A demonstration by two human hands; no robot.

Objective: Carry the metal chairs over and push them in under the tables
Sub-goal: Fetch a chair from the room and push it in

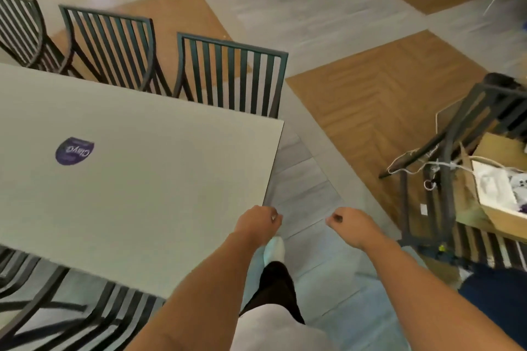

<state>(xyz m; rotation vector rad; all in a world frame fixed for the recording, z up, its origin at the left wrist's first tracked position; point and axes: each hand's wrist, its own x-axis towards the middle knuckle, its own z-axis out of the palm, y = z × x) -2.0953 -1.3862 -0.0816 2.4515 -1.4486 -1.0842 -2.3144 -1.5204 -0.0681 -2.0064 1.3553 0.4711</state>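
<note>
Walking with both hands, left (258,224) and right (352,226), curled and empty, the person probably needed the hard, heavy dark green slatted metal chair (231,74) at eleven o'clock gripped by its top rail.

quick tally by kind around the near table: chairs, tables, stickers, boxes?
Metal chairs on the far side of the table: 3
Metal chairs on the near side, cut off by the frame, count uncertain: at least 1
Metal chair at right, tilted: 1
Table: 1
Purple sticker: 1
Cardboard box: 1
Total: at least 8
</note>
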